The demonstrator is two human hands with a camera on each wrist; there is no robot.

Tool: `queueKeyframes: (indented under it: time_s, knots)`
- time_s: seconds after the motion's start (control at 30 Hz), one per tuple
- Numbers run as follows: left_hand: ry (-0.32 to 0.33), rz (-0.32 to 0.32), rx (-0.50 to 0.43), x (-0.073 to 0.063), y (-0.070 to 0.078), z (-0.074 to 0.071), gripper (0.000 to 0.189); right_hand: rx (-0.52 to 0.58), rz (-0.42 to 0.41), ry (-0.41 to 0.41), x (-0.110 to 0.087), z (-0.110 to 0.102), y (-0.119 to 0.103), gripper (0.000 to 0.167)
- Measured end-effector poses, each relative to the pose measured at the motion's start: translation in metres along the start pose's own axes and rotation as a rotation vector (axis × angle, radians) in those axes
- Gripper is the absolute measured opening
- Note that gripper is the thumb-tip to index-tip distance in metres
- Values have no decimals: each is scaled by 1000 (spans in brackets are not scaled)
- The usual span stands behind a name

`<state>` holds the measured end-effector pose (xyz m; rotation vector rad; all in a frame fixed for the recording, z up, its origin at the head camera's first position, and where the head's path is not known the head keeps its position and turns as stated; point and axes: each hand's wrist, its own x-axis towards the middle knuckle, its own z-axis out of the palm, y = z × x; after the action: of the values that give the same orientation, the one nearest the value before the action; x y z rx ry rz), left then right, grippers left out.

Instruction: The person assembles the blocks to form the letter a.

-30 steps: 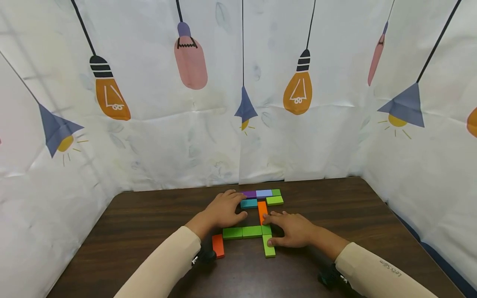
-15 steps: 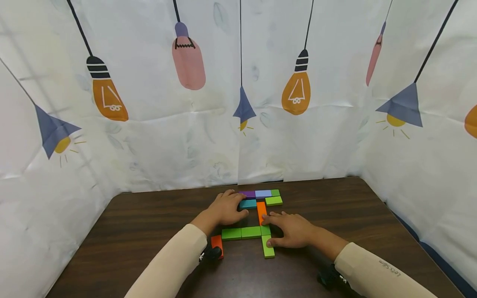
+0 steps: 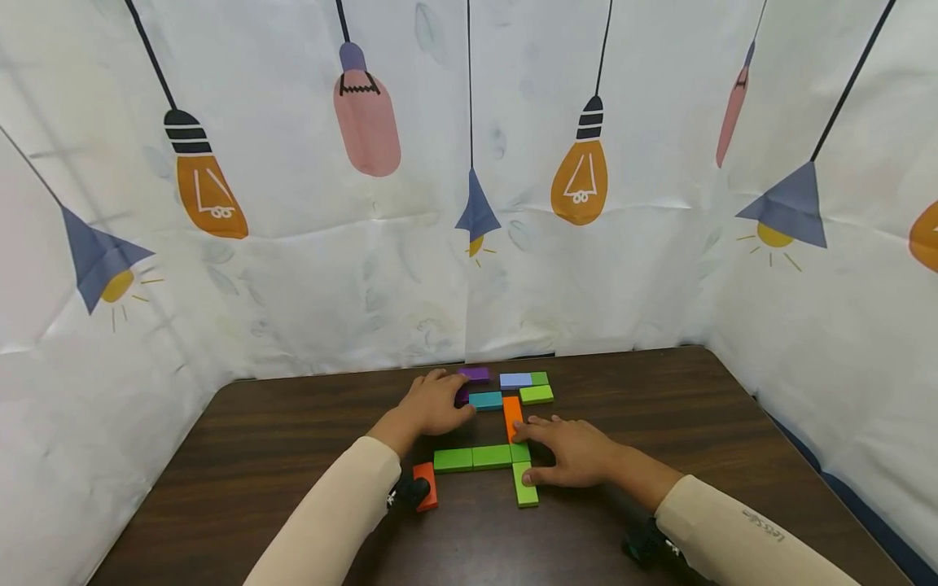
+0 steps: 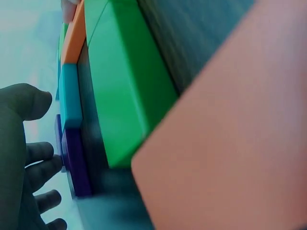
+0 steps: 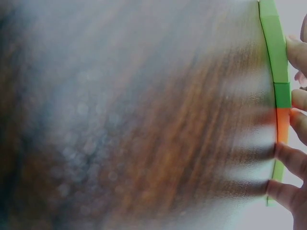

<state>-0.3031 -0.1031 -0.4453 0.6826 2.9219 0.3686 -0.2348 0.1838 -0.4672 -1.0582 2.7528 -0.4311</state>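
My left hand point(image 3: 431, 404) has its fingertips at a purple block point(image 3: 476, 374) at the back of the layout. A second purple block point(image 4: 76, 160) lies beside the teal block point(image 3: 486, 401), mostly hidden by the fingers in the head view. In the left wrist view the thumb stands apart from the blocks. My right hand point(image 3: 572, 450) rests over the right side with fingers spread. A fingertip touches the orange block point(image 3: 511, 412), and the thumb lies on the lime block point(image 3: 526, 495). A small green block point(image 3: 519, 452) sits between these two.
Two green blocks point(image 3: 472, 459) form a row in the middle. A red-orange block point(image 3: 426, 480) lies left of it, partly behind the left wrist camera. A light blue block point(image 3: 515, 381), a small green block point(image 3: 540, 378) and a lime block point(image 3: 536, 395) lie behind on the brown table point(image 3: 293, 456).
The back purple block has shifted left, leaving a gap beside the light blue block. My left hand has moved slightly left with it, uncovering part of another purple block. The right hand stays put.
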Motion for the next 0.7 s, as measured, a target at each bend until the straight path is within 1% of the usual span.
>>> queueKeyframes:
  time_s: [0.17,0.37,0.7]
  knots:
    - [29,-31,2,-3,-13,-4,62,-1,11,-4,0,0,-1,65]
    - [44,-52,36,-7,-33,-6,60,-1,11,-4,-1,-1,-2,64]
    - [55,-79,64,-24,-58,-11,58,7,1,-4,-2,-2,-4,64]
